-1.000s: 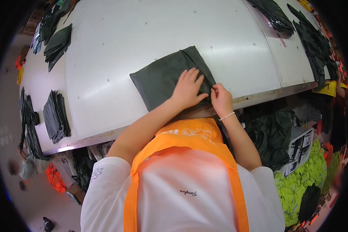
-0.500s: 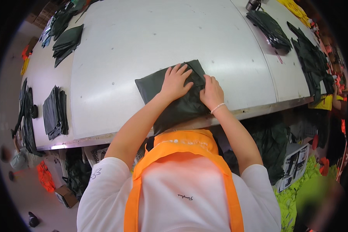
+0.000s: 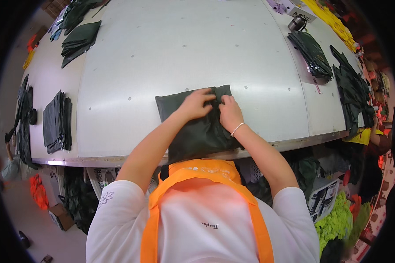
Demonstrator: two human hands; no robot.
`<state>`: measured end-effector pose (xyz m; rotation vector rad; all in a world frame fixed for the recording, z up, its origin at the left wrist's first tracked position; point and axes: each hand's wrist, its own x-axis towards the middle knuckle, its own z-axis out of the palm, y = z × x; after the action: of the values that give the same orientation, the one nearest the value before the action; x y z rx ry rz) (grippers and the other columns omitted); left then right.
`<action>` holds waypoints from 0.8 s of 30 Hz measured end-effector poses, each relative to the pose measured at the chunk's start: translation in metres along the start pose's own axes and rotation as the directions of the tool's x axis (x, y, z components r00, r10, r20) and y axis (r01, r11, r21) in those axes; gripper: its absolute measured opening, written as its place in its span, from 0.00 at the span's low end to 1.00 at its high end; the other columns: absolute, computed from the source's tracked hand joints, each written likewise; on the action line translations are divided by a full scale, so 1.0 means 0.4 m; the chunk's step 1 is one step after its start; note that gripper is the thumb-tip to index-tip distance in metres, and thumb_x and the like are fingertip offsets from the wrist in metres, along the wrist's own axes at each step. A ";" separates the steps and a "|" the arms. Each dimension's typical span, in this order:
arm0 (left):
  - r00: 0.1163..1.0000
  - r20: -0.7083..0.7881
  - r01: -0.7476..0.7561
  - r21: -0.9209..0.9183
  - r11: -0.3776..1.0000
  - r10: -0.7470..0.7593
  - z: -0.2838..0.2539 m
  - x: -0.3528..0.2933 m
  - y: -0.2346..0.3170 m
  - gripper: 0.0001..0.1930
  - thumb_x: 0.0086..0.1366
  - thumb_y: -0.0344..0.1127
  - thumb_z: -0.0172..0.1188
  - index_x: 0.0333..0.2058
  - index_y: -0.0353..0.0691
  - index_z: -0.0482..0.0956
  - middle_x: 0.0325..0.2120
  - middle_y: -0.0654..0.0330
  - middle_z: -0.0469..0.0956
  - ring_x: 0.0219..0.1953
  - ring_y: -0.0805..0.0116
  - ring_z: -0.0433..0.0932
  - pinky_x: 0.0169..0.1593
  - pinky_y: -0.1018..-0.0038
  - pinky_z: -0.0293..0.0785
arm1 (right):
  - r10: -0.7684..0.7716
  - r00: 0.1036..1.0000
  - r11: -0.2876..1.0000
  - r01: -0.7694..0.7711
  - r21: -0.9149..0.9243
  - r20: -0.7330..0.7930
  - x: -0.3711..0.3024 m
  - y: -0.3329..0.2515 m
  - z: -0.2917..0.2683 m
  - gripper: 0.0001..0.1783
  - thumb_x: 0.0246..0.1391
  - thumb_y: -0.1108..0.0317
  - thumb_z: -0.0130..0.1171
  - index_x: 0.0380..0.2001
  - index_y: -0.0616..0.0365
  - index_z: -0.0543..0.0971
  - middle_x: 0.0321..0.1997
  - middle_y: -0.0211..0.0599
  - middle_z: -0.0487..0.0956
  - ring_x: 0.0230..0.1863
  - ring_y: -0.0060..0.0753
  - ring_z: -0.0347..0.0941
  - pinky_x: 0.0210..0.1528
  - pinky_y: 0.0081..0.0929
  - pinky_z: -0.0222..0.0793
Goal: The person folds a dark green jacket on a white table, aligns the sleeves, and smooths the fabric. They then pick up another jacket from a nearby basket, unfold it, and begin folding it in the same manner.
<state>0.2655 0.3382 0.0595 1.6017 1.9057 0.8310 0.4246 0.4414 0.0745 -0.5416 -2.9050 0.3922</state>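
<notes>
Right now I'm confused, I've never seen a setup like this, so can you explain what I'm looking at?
There's no machine: these are a person's bare hands, seen by a head-worn camera looking down. Its fisheye lens bends straight edges. On the pale table lies a flat, dark folded bundle. The left hand is on top; the right hand, with a beaded bracelet, touches its upper right part. Whether either grips it is hard to tell. Dark stacks lie to both sides.

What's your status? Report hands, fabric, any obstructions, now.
Left hand on folded dark green fabric, fingers bent. Right hand at its right side, fingers curled. Fabric lies at pale table's near edge. Dark green stack off left, apart from both hands.
</notes>
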 end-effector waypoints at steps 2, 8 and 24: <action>0.989 -0.140 0.095 0.333 0.938 -0.051 0.012 0.007 0.007 0.31 0.57 0.45 0.56 0.58 0.38 0.64 0.57 0.46 0.64 0.61 0.50 0.61 0.64 0.55 0.54 | -0.117 0.993 0.992 0.118 0.047 -0.028 0.006 0.024 0.021 0.03 0.46 0.74 0.53 0.23 0.62 0.75 0.45 0.44 0.72 0.48 0.47 0.69 0.44 0.36 0.70; 0.984 -0.167 0.141 0.487 0.862 -0.067 0.052 0.029 0.013 0.31 0.61 0.45 0.50 0.58 0.32 0.60 0.54 0.46 0.67 0.57 0.50 0.65 0.60 0.53 0.57 | 0.311 0.930 0.834 -0.365 0.413 0.194 0.166 0.104 0.044 0.09 0.59 0.70 0.47 0.40 0.57 0.74 0.34 0.52 0.79 0.34 0.54 0.76 0.36 0.43 0.72; 0.801 -0.095 0.598 0.164 0.785 -0.591 0.049 0.204 -0.056 0.18 0.60 0.50 0.51 0.40 0.46 0.81 0.38 0.55 0.80 0.44 0.53 0.77 0.49 0.55 0.69 | 0.021 0.966 0.947 -0.101 0.304 0.256 0.188 0.119 -0.005 0.06 0.57 0.66 0.51 0.36 0.53 0.74 0.30 0.46 0.79 0.30 0.50 0.76 0.32 0.38 0.72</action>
<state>0.2504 0.4184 0.0299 0.9554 2.3776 0.4171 0.3714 0.5128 0.0711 -0.5667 -2.9714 0.9801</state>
